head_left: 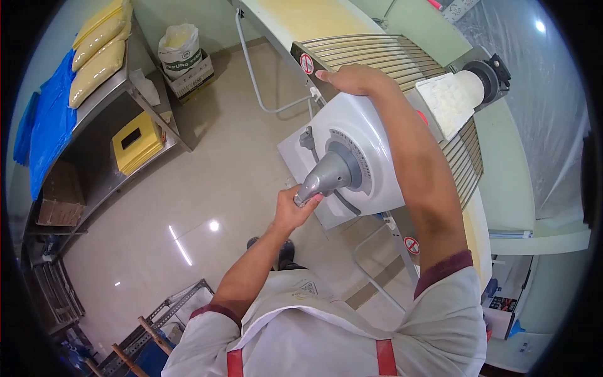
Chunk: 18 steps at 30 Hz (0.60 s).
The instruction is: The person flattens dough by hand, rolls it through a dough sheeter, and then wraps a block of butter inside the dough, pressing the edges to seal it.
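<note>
Our left grip [296, 208] curls around the end of a grey handle [325, 176], its thumb pressed against the near side. Our right grip [355, 79] lies at the upper edge of the machine; its fingers are partly hidden, and we cannot tell whether they grasp anything. Proceeding from large to small, we note the glossy tiled floor [151, 217], then the white machine [361, 116] directly before us, from whose face the handle juts toward us. Behind it runs a pale yellow belt [314, 19], partly covered by a curved metal grille [370, 47]. To our left, a steel shelf [107, 97] bears plump yellow packages [97, 60] and a blue plastic sheet [56, 107]. Farther off, we see a white sack [180, 47] inside a cardboard box [200, 81]. Just beyond our right forearm, a white tray [468, 88] contains white powder. Smallest, a round red-and-white sticker [306, 63] marks the grille's end.
</note>
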### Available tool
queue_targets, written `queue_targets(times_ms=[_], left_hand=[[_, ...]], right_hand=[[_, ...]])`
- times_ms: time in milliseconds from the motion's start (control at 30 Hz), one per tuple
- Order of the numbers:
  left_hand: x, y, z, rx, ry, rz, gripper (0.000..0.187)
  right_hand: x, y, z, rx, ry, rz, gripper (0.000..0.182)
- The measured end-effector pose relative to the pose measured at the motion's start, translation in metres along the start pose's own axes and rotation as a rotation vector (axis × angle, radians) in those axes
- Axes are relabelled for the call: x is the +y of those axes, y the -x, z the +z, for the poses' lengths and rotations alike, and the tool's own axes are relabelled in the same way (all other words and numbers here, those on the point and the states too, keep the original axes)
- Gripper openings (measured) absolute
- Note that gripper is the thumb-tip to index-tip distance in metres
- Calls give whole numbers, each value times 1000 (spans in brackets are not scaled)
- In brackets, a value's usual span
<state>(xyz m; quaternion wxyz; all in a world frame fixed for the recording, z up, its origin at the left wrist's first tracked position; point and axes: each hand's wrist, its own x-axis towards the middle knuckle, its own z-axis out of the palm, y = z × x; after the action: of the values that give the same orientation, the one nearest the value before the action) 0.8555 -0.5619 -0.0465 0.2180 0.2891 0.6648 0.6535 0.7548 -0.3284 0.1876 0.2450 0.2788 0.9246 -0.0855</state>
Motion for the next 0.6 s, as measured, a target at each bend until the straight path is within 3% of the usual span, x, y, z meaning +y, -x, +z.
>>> queue_targets(times_ms=[367,600], left_hand=[[0,-16,-18,-59,-89,185,35],[8,-8,-20,-113,-107,-5,44]], right_hand=[[-2,7,2,106,16,-32,84],[-5,18,-2,95,48,-69,85]])
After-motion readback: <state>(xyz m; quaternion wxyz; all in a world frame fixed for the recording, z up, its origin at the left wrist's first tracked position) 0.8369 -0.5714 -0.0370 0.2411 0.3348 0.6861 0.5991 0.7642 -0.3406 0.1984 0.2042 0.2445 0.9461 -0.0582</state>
